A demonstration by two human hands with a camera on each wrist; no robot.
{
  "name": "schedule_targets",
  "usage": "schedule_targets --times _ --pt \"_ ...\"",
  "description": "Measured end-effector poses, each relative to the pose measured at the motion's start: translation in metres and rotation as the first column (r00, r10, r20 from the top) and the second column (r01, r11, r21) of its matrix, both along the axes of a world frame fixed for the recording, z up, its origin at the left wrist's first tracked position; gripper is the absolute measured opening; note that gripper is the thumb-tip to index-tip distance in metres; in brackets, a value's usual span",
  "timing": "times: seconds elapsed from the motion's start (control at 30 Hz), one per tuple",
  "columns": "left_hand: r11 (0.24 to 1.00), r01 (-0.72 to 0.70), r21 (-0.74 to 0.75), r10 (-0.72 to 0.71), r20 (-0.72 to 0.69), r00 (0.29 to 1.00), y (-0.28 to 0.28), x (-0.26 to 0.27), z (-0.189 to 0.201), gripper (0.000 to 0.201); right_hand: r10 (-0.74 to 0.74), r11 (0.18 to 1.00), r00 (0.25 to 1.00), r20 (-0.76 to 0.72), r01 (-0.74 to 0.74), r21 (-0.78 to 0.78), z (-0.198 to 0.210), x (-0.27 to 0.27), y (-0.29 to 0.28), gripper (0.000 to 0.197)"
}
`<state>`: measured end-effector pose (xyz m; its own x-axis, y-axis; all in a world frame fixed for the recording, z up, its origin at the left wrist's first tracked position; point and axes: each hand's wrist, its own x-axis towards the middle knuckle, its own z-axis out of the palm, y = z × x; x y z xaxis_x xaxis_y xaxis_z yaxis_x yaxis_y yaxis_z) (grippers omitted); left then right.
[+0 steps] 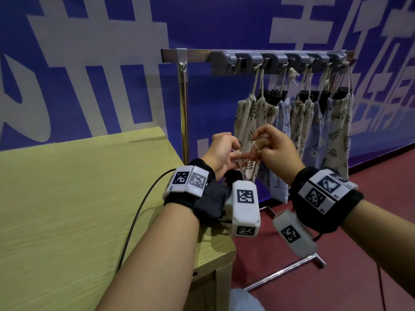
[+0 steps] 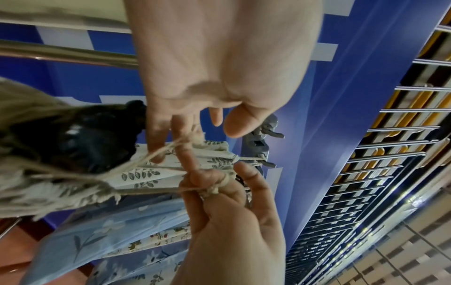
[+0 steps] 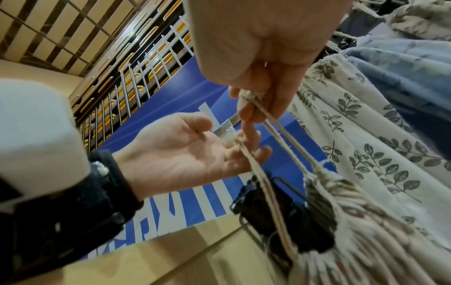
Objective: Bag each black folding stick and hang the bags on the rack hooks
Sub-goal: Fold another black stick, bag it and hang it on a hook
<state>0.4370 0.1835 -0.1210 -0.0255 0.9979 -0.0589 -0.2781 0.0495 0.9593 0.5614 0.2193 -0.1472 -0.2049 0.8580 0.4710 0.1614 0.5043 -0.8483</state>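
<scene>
Both forearms fill the near view, wrists strapped with black bands and white tagged boxes. Left hand and right hand meet in the air just off the table corner, in front of the rack. Bag, leaf-print cloth, hangs below and between the two hands by its cords. Right hand fingers curl round one cord loop, knot against the fingers. Left hand palm up, fingers loosely bent, the other cord looped over a finger near its tip; thumb apart from the cord. Black folding stick sticks out of the gathered bag mouth, directly under the left hand's fingers, below the right hand's. Bag mouth partly cinched around the stick. Behind the hands, other bags with leaf and blue prints hang by cords from the rack hooks, black tops showing at their mouths. Red floor under the rack.
</scene>
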Motion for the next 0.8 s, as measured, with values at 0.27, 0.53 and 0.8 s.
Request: schedule_targets --times 0.27,0.53,0.8 --pt "0.999 0.046 0.016 -0.047 0.147 0.988 -0.002 -0.005 0.000 0.021 -0.239 0.908 0.878 0.414 0.051 0.415 -0.002 -0.002 0.005 0.032" --pt "0.989 0.142 0.048 -0.143 0.030 0.989 -0.003 0.002 0.019 0.012 -0.247 0.907 0.903 0.352 0.087 0.412 0.026 0.017 0.021 0.032" --pt "0.992 0.052 0.114 -0.036 -0.138 0.990 0.019 0.009 0.090 0.034 0.364 0.888 0.931 -0.025 -0.354 -0.294 0.049 0.018 0.036 0.021"
